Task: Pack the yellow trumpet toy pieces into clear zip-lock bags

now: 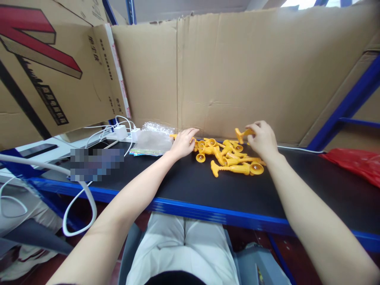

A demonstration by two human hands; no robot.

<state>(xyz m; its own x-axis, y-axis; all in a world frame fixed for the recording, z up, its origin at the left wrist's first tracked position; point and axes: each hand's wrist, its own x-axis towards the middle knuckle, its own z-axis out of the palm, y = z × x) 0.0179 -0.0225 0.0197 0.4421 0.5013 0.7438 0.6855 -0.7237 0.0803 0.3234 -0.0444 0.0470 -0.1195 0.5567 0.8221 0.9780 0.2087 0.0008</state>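
A heap of yellow plastic pieces [221, 152] lies on the black tabletop; several have a flared, cup-like end, and one at the front has a T-shaped tip and a ribbed stem. My left hand [183, 143] is at the heap's left end, fingers curled over a yellow piece whose tip shows at the hand's left side; most of it is hidden. Above the heap's right end, my right hand [262, 138] is closed on another yellow piece [241, 135], its T-shaped end pointing left. The rest of that piece is hidden by the fingers.
Clear plastic bags [154, 139] lie left of the heap, beside white chargers [120, 132] and cables. A red plastic bag [356, 162] rests at the right. Cardboard [237, 75] walls the back; a blue rail [208, 211] edges the table's front.
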